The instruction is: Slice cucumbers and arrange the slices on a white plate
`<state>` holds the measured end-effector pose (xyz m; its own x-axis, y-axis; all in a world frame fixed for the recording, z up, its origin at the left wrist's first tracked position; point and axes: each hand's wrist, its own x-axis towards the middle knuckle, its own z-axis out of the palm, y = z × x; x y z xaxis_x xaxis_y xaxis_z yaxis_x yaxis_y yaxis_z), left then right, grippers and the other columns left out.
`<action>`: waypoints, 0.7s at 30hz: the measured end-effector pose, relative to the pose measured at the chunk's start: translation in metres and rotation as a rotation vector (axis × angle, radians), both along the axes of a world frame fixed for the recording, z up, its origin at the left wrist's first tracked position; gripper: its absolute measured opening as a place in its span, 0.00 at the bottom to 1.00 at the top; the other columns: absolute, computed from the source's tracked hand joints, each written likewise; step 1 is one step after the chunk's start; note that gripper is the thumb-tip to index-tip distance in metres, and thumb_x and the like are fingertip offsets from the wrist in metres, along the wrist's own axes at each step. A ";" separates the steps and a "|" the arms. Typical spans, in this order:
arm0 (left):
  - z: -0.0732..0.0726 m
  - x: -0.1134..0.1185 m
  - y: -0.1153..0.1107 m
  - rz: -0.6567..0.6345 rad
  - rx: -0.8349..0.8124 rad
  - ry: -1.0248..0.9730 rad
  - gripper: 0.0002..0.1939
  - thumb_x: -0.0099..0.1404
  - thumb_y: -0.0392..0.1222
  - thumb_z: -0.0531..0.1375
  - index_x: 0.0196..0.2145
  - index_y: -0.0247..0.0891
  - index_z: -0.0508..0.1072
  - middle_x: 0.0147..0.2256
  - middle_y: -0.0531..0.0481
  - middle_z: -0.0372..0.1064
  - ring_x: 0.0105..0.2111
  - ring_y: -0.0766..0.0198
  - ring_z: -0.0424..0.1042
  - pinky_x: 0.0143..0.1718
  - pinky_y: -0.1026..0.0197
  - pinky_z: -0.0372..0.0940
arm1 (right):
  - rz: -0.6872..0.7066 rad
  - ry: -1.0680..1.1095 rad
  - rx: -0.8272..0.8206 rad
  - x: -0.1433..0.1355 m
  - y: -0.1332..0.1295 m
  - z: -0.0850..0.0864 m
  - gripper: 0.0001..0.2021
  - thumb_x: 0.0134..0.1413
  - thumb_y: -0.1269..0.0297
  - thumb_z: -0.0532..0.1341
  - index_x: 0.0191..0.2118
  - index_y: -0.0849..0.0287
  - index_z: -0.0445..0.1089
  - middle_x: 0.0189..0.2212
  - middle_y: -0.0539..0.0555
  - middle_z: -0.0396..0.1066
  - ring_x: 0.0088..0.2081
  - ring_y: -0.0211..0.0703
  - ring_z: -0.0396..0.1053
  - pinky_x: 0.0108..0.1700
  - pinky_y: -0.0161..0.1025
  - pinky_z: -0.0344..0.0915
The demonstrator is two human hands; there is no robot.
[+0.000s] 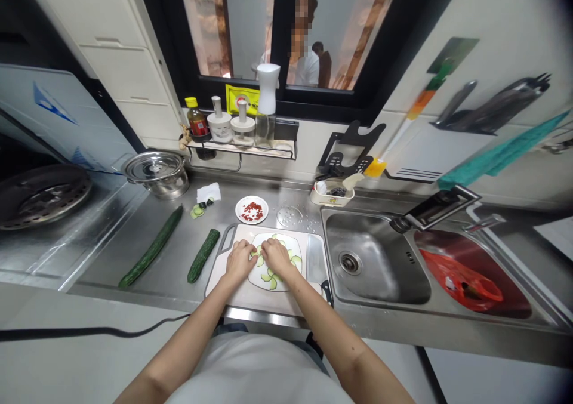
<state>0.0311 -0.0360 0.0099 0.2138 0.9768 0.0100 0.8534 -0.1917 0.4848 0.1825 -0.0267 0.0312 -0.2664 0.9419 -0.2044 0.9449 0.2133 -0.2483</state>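
Observation:
A white plate point(253, 277) lies on the cutting board point(219, 271), with thin cucumber slices point(270, 280) laid in curved groups on it. Over the plate's left side my left hand point(242, 261) is closed in a pinch, a pale green cucumber slice point(254, 252) at its fingertips. My right hand point(276, 256) hovers close beside it above the plate, fingers curled together; what they hold is hidden. On the board's right side rests a knife point(316, 261) with a black handle. Left of the board are a cut cucumber point(203, 255) and a long whole cucumber point(152, 249).
Behind the board stands a small dish point(252, 210) of chopped red pieces. Cucumber scraps point(197, 211) lie near a white paper point(208, 191) and a lidded steel pot point(156, 174). To the right is a sink point(371, 261); a red bag point(461, 281) sits in the second basin.

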 end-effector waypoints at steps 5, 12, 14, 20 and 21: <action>-0.001 -0.001 0.000 -0.004 0.019 -0.032 0.07 0.61 0.41 0.59 0.36 0.41 0.75 0.38 0.48 0.65 0.44 0.58 0.62 0.45 0.59 0.60 | -0.046 0.004 0.018 0.002 -0.006 0.003 0.12 0.64 0.64 0.50 0.42 0.59 0.69 0.42 0.57 0.69 0.44 0.43 0.63 0.40 0.36 0.54; -0.004 -0.001 -0.001 -0.024 0.021 -0.068 0.06 0.60 0.39 0.59 0.36 0.41 0.75 0.39 0.48 0.64 0.44 0.59 0.62 0.46 0.59 0.60 | -0.051 -0.011 -0.012 0.002 -0.011 0.002 0.12 0.64 0.64 0.50 0.42 0.57 0.70 0.42 0.56 0.68 0.43 0.43 0.63 0.38 0.35 0.53; -0.006 -0.001 -0.001 -0.023 0.023 -0.069 0.06 0.60 0.39 0.59 0.36 0.41 0.75 0.39 0.47 0.64 0.44 0.59 0.62 0.47 0.59 0.60 | -0.043 -0.026 -0.009 0.002 -0.011 0.000 0.12 0.64 0.64 0.49 0.42 0.57 0.70 0.42 0.56 0.68 0.43 0.43 0.63 0.37 0.36 0.54; -0.009 -0.001 -0.002 -0.029 0.039 -0.069 0.06 0.60 0.39 0.59 0.36 0.41 0.75 0.40 0.48 0.64 0.44 0.59 0.62 0.47 0.58 0.60 | -0.006 -0.060 0.011 0.003 -0.011 -0.002 0.13 0.65 0.64 0.48 0.42 0.57 0.70 0.40 0.57 0.68 0.43 0.44 0.63 0.37 0.36 0.54; -0.009 -0.001 -0.003 -0.032 0.051 -0.067 0.07 0.61 0.39 0.59 0.37 0.41 0.75 0.40 0.48 0.64 0.44 0.59 0.62 0.47 0.58 0.60 | -0.004 -0.060 0.014 0.003 -0.012 -0.002 0.13 0.65 0.64 0.49 0.42 0.57 0.70 0.40 0.57 0.68 0.43 0.43 0.63 0.37 0.36 0.54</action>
<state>0.0301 -0.0394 0.0014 0.2425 0.9673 0.0749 0.8121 -0.2446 0.5298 0.1859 -0.0385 0.0294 -0.2506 0.9459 -0.2063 0.9588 0.2130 -0.1881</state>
